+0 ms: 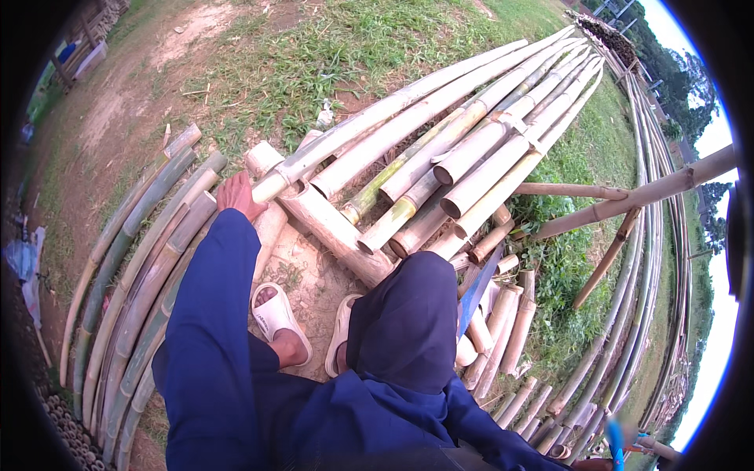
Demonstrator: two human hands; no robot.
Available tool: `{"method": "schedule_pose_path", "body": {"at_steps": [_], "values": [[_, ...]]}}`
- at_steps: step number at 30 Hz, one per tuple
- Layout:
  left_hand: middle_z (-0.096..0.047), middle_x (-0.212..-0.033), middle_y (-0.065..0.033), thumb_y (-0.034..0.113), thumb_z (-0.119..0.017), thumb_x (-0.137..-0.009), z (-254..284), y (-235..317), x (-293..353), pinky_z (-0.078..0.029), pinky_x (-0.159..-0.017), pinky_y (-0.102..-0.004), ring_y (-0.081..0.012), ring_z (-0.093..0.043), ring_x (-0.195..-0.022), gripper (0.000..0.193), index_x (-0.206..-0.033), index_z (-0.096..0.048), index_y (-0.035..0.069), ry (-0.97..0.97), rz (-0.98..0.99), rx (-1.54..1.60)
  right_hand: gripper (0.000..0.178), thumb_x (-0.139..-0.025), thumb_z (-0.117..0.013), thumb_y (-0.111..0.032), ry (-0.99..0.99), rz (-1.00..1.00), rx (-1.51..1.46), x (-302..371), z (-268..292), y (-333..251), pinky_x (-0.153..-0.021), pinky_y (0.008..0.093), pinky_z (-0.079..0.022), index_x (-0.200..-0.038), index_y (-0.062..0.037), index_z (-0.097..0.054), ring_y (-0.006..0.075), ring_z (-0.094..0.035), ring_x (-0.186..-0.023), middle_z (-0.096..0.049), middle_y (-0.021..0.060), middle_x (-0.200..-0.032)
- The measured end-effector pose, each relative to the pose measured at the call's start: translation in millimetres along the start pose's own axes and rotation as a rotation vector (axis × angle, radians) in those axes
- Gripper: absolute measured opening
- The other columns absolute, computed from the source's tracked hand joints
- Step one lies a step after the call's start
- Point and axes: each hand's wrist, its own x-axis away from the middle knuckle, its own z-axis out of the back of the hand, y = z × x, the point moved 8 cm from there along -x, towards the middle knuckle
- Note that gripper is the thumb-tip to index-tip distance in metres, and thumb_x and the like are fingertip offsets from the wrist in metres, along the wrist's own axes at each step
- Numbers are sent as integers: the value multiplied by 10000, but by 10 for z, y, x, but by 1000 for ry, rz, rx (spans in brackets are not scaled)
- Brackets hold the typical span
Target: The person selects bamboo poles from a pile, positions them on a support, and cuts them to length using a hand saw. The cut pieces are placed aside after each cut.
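My left hand (239, 196) grips the near cut end of a long pale bamboo pole (338, 141), its fingers closed round it. That pole lies at the left side of a row of bamboo poles (487, 149) stretching away to the far right. Their near ends rest around a thick bamboo crosspiece (334, 231) in front of my knee. At the lower right edge, only a sliver of my right hand (593, 465) shows, its fingers hidden. Beside it is a blurred blue object (615, 441), too unclear to name.
Several greenish bamboo poles (141, 267) lie on the left. Short cut pieces (503, 330) are piled right of my knee. A bamboo post (644, 194) slants across the right, before more long poles (640, 314). My sandalled feet (281, 322) stand on bare soil.
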Motion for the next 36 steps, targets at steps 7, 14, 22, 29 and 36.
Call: {"method": "schedule_pose_path", "body": {"at_steps": [7, 14, 22, 29, 36], "values": [[-610, -1268, -127, 454, -945, -577, -435, 102, -220, -375, -1099, -488, -289, -563, -1238, 967, -1325, -485, 50, -90, 21, -109, 603, -873, -717, -171, -14, 77, -59, -72, 262, -432, -826, 452, -536, -1404, -24, -471, 372, -653, -950, -597, 227, -1206], [-705, -1151, -124, 444, -910, -640, -658, 53, -291, -284, -1182, -487, -290, -617, -1188, 809, -1262, -555, 67, -132, 10, -142, 616, -871, -725, -168, 10, 142, -83, -288, 452, -599, -823, 437, -541, -1413, -34, -466, 347, -659, -941, -590, 219, -1227], [-720, -996, -211, 383, -825, -615, 151, -252, 127, -280, -1196, -466, -336, -672, -1087, 674, -1159, -633, 33, -240, -34, -25, 633, -865, -684, 33, 154, 142, -176, -668, 973, -794, -813, 373, -557, -1446, -42, -447, 257, -670, -870, -569, 204, -1247], [-710, -1035, -172, 379, -865, -605, 824, -2056, 1689, -326, -1132, -427, -313, -655, -1091, 675, -1135, -613, 47, -240, 28, -189, 663, -878, -654, 23, 241, 120, -234, -791, 1074, -724, -836, 382, -554, -1498, -37, -428, 249, -670, -898, -592, 193, -1266], [-516, -1523, -51, 224, -817, -719, 630, -4607, 4589, -247, -1229, -496, -250, -343, -1512, 883, -1513, -432, 216, -512, 690, -593, 621, -911, -634, -4, 159, 168, -229, -812, 1141, -761, -846, 366, -554, -1492, -30, -419, 260, -657, -1001, -568, 197, -1313]]}}
